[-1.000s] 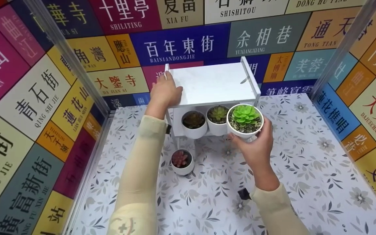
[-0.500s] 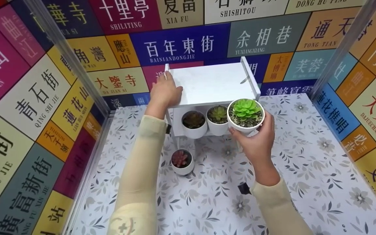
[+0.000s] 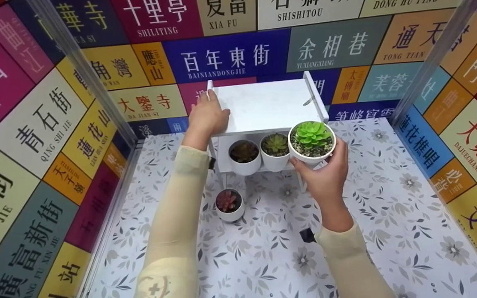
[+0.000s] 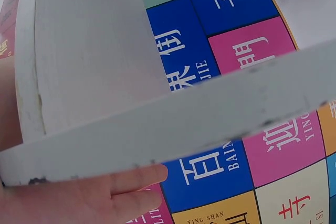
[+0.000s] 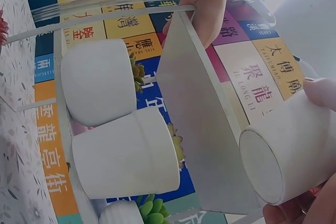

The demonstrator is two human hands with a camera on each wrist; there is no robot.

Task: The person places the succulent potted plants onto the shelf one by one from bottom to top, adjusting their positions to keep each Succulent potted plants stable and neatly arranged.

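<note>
My right hand (image 3: 325,178) grips a white pot with a bright green succulent (image 3: 312,140), thumb at the near side and fingers around the far right. It is by the front right corner of a white two-tier plant stand (image 3: 263,103); in the right wrist view this white pot (image 5: 299,145) is off the top board. My left hand (image 3: 206,116) holds the stand's left end, thumb over the board, fingers outside the side panel (image 4: 173,124). On the lower tier sit a pot with a dark brown succulent (image 3: 244,159) and one with an olive-green succulent (image 3: 275,151).
A pot with a red succulent (image 3: 229,205) stands on the floral-patterned surface (image 3: 271,248) before the stand. In the right wrist view, another green-leaved pot (image 5: 121,213) shows partly on the lower tier. Sign-printed walls (image 3: 226,54) enclose the back and sides.
My right hand has raised the bright green succulent's pot slightly, toward the top board's level. My left hand keeps its hold on the stand. The head view has shifted a little.
</note>
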